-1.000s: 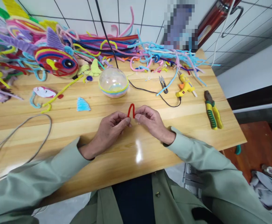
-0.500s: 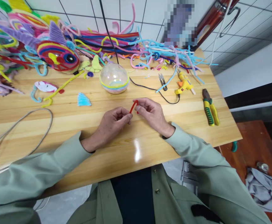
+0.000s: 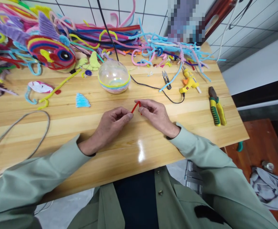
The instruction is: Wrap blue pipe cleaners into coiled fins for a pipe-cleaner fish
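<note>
White tiles [image 3: 150, 14] rise behind the wooden table [image 3: 119, 156]. Between its front and back edges, the curled left hand [image 3: 112, 124] pinches one leg of a bent red pipe cleaner [image 3: 135, 107], the curled right hand [image 3: 158, 117] the other; pliers [image 3: 215, 109] lie near the right edge.

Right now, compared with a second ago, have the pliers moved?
No. The pliers keep the same place beside the glue gun and inside the near right corner of the table; only the camera view has shifted slightly.
</note>
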`<state>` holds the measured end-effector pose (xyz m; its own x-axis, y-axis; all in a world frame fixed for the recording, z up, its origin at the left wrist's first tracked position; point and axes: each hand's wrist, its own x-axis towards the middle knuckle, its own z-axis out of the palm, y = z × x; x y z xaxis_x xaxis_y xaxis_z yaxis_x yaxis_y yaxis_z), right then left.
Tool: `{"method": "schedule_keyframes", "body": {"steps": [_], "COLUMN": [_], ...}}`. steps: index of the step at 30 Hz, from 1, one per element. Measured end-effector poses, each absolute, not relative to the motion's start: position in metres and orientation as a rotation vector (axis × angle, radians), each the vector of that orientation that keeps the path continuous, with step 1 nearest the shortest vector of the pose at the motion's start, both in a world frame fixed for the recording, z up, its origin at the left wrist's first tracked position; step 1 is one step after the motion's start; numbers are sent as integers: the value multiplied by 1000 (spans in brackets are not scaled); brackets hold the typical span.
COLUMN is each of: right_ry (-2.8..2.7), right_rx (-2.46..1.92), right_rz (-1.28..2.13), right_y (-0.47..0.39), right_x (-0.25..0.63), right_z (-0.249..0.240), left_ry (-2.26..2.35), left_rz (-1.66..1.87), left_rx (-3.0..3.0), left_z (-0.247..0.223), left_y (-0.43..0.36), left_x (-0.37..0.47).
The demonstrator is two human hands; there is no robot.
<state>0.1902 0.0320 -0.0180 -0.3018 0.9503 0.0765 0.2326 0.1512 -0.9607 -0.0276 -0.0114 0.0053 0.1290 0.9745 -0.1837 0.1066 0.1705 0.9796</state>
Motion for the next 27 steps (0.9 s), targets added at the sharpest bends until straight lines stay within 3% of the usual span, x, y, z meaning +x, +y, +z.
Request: {"method": "schedule_keyframes", "body": {"steps": [7,27], "right_ry": [-1540,-1902], "right_rx": [-1116,-995], "right_rz": [1404,1112], "right_y": [33,21], "right_x": [188,187], "right_z": [-13,-14], "left_ry": [1232,1107], "left_rz": [922,891], "left_rx": [1136,934], "left_z": [6,11], "left_y": [-10,-1], "left_x": [-28,-32]}}
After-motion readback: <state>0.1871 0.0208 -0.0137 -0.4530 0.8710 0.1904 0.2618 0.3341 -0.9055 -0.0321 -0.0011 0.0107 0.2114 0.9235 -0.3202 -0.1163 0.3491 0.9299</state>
